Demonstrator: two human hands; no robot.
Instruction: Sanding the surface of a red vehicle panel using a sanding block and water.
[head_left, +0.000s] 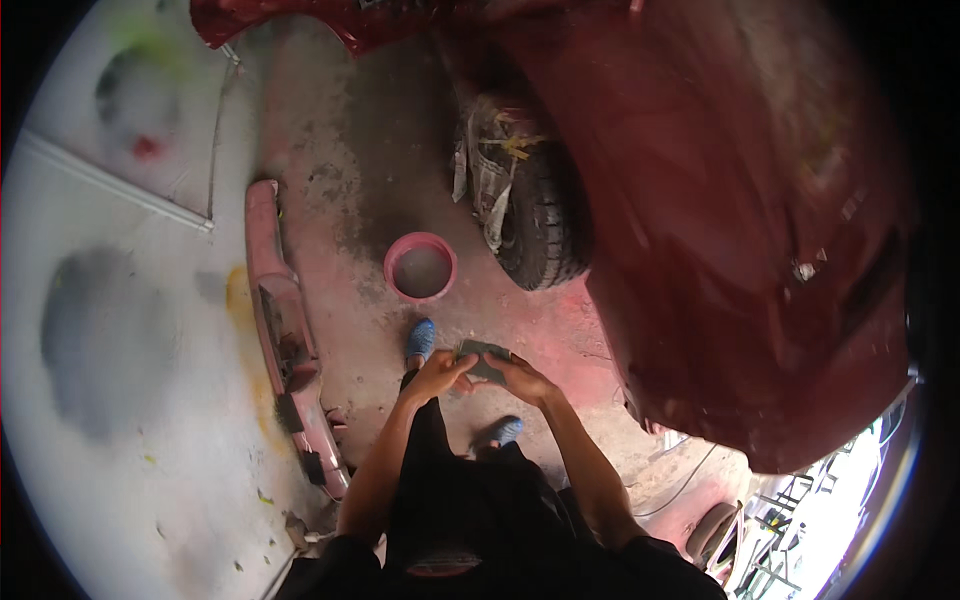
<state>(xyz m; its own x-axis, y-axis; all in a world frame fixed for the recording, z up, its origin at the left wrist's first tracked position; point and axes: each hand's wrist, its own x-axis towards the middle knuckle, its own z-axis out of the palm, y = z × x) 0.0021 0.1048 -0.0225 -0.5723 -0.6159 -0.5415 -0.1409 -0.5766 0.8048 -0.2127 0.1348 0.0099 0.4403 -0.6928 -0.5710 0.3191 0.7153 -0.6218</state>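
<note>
Out in front of my body, I hold a small dark grey sheet (pixel 486 366) that looks like sandpaper. My left hand (pixel 440 374) grips its left side, thumb and fingers closed on the edge. On the opposite side, my right hand (pixel 524 380) pinches it too. Both forearms reach up from the lower edge with the elbows bent outward. Past my left foot stands a round pink tub (pixel 391 272) with murky greyish liquid in it. Neither hand touches the tub or the car.
A dark red car body (pixel 700 230) fills the right, with an exposed tyre (pixel 545 240) and torn covering beside it. Along the left lies a long pinkish bumper (pixel 268 235) by a paint-stained white wall (pixel 150 330). Another red panel (pixel 290 12) hangs at the top. A cable (pixel 685 485) crosses the floor.
</note>
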